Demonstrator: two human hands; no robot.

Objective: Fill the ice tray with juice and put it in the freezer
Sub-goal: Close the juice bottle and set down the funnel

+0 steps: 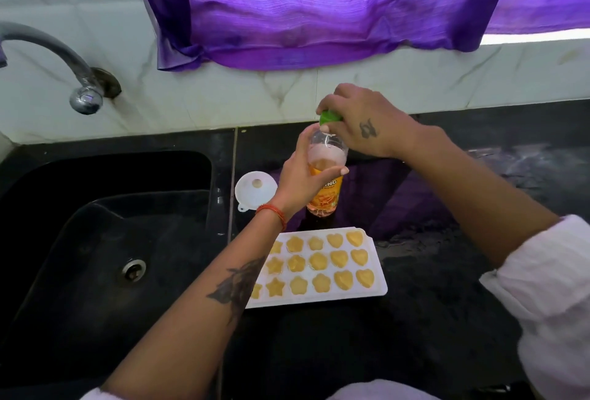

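Note:
A white ice tray (378, 272) lies on the black counter, its star, flower and heart cells holding orange juice. My left forearm hides its left end. Behind it stands a clear juice bottle (324, 198) with an orange label, upright and partly full. My left hand (298, 182) grips the bottle's upper body. My right hand (360, 118) is closed on the green cap (329, 118) at the bottle's neck.
A white funnel (252, 190) lies on the counter left of the bottle. A black sink (105, 240) with a drain takes up the left side, with a metal tap (79, 86) above it. A purple curtain (319, 7) hangs over the tiled wall behind.

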